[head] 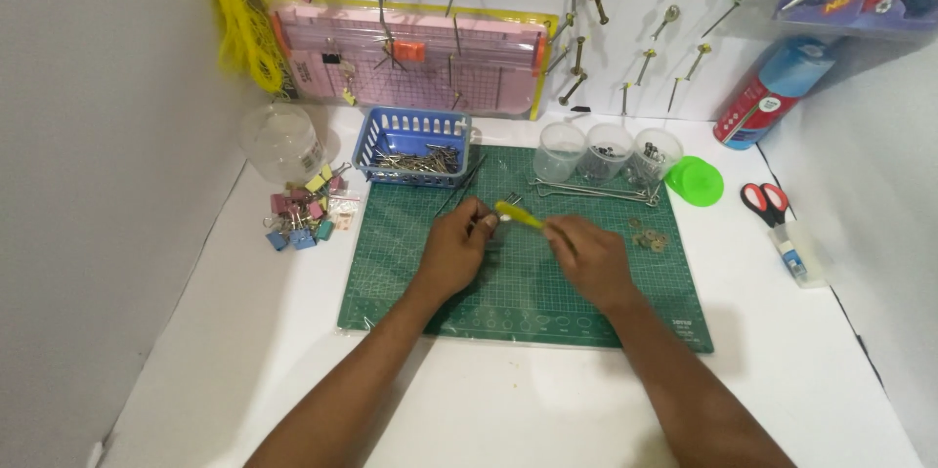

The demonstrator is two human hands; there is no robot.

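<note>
White worktop carries a green cutting mat (pixel 586 312). Over the mat's upper middle, the right hand (pixel 589 255) grips a yellow-handled tool (pixel 519 216) in closed fingers, its tip reaching the left hand (pixel 457 245), whose fingertips pinch a small metal part (pixel 491 220). Blue basket (pixel 414 145) sits behind.

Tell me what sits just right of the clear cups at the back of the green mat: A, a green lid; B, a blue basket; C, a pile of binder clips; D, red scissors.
A: a bright green lid lies beside the rightmost of the clear cups, at the green mat's back right corner.
</note>
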